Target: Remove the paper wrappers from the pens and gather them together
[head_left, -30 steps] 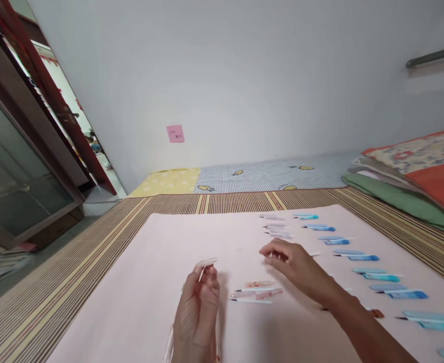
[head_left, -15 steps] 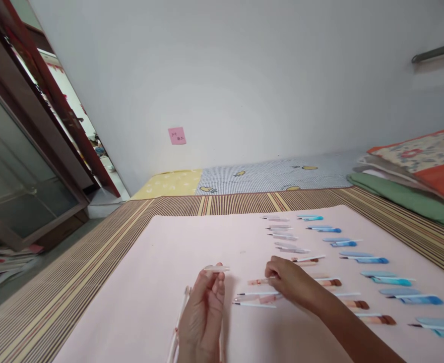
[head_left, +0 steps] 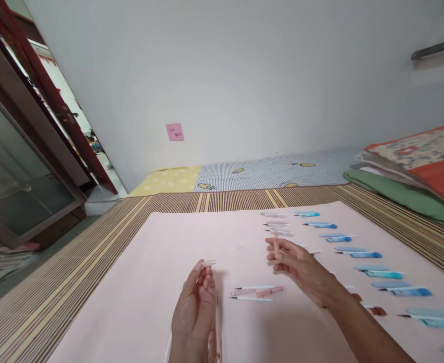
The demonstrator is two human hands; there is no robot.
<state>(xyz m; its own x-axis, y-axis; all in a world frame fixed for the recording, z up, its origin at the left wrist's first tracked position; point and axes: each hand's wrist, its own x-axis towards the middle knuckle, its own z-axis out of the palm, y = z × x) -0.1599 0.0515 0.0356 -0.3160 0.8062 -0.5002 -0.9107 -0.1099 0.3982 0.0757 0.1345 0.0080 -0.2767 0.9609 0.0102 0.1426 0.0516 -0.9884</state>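
Observation:
My left hand (head_left: pixel 195 302) pinches a small whitish pen part (head_left: pixel 208 263) between thumb and fingertips. Partly hidden beneath that hand lie slim pale pens with reddish marks (head_left: pixel 217 333). To the right, my right hand (head_left: pixel 295 262) is raised over the pink sheet, its fingers round a pale pink pen barrel (head_left: pixel 276 243), blurred and held upright. Between the hands rest a pinkish pen barrel (head_left: pixel 269 291), a clear pen part (head_left: pixel 243 292) and two white refills with dark tips (head_left: pixel 251 299). Brown-ended pen parts (head_left: pixel 376 311) are partly covered by my right forearm.
Blue pen parts with refills (head_left: pixel 388 275) lie in a slanting column on the right of the pink sheet (head_left: pixel 131 282). Greyish sets (head_left: pixel 276 223) sit farther back. A striped mat (head_left: pixel 112 242) lies underneath; folded cloths (head_left: pixel 414 186) are at the right by the wall.
My right hand has lifted off the sheet with the pink pen barrel, turning it upright. My left hand has shifted slightly left, still pinching the whitish part. The view has moved a little.

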